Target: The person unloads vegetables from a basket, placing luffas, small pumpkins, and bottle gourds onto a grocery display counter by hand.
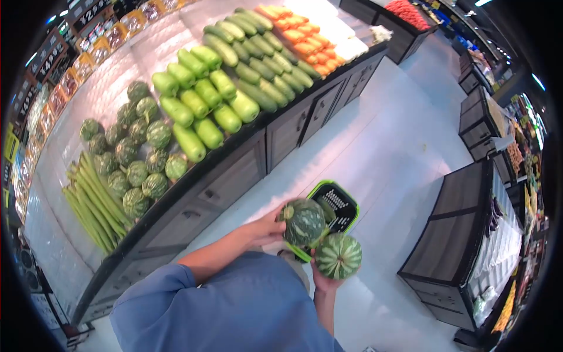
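My left hand is closed around the side of a dark green mottled pumpkin, thumb and fingers near its stem. Cupped from below in my right hand is a lighter pumpkin with pale green stripes, its stem end facing up. Both pumpkins are held close together in front of my body. Beneath them is a black shopping basket with a bright green rim, partly hidden by the pumpkins. A green vegetable lies inside it; its kind is hard to make out.
On the display counter at left lie a pile of similar pumpkins, long green stalks, light green gourds, cucumbers and carrots. A dark wooden stand is to the right, across the pale floor.
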Tool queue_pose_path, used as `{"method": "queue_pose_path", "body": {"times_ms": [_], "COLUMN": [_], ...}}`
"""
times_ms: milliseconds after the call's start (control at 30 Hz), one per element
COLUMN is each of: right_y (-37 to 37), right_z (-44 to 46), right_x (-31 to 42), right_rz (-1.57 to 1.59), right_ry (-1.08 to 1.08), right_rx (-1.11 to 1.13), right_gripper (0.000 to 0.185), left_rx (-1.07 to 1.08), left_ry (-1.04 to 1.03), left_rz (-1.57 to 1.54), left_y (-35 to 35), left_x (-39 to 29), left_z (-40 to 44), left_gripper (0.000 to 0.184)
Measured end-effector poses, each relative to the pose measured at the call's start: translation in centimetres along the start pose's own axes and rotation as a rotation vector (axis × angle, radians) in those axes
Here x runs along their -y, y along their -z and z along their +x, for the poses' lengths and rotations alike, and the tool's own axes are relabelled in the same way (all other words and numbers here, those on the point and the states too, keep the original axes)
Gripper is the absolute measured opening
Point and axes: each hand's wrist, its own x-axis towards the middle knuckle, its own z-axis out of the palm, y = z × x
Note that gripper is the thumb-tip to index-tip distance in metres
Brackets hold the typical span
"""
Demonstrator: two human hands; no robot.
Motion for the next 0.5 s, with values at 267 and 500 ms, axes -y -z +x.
{"method": "queue_pose_path", "body": {"times_ms": [267,500], "right_y": [-1.7,-4.4], "right_z": [3.5,5.1], "right_x": [-6.5,-9.3], "right_rz": [-0.003,0.06], "right_ry": [-0.279,-0.52], "right_rx": [0.119,0.082], "right_gripper": [0.082,0.074], "left_rx": [-0.237,-0.476], "left_ry": [-0.636,-0.877], "left_rz": [0.606,0.975], "left_y": [-0.7,-4.1], "left_x": [-5.3,-5.6], "left_z": [-10.1,-15.4], "left_gripper": [0.116,0.119]}}
